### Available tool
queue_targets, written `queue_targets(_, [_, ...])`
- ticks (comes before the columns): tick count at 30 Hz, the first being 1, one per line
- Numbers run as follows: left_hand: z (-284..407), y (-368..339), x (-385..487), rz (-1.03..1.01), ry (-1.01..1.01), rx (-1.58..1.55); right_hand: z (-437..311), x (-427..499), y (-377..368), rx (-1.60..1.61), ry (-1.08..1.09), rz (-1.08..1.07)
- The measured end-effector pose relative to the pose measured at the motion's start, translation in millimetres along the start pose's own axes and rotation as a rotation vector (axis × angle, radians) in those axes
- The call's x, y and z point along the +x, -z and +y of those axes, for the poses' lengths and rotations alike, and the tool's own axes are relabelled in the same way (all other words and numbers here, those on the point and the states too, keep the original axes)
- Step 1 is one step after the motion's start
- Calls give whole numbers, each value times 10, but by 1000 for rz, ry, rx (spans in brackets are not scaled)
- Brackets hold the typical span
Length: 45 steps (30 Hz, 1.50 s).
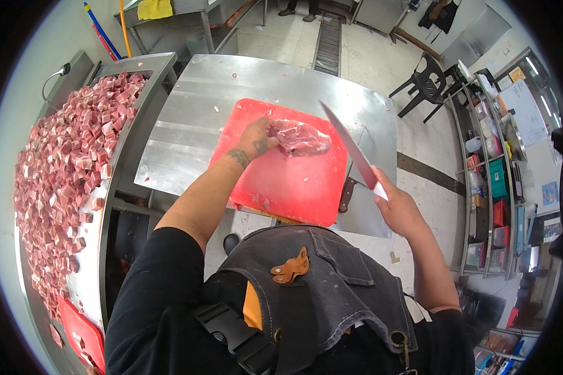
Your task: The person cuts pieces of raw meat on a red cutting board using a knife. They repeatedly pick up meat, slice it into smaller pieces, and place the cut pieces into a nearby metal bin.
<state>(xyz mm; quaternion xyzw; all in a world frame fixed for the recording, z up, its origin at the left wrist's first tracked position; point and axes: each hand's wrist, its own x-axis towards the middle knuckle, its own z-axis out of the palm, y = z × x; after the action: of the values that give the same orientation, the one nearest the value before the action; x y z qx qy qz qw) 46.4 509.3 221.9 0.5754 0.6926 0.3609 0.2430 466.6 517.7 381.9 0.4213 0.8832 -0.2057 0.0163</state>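
Observation:
A piece of raw meat (305, 138), pink with white fat, lies on the far half of a red cutting board (286, 192). My left hand (257, 139) grips its left end, pressing it to the board. In my right hand (396, 201) is a long knife (349, 143) with a white handle. Its blade points up and away, raised over the board's right edge and apart from the meat. Beside the board, on the steel table (178, 140), rests a large-bladed knife with a brown riveted handle (347, 195); my right forearm and knife pass near it.
To the left, a steel counter (136, 122) carries a big heap of cubed meat (70, 164) and another red board (79, 330). Small meat scraps dot the table. A black plastic chair (422, 86) and loaded shelves (488, 183) stand right. A person's feet (298, 14) show at the back.

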Motion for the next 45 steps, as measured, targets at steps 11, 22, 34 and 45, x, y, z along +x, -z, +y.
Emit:
queue_targets(11, [56,-346,-422,191,-340,192,23,348,-301,-190,-84,-247])
queue_targets(22, [-4,-139,-466,44,-260,129,-403,24,-370,84,-35,-161])
queue_targets(34, [64,-486,-865,210,-235,216,-736,67,-408,-76,20,-317])
queue_targets(45, [155,-426,-817,152,-227,187,-979,34,-36,-163,-37,-478])
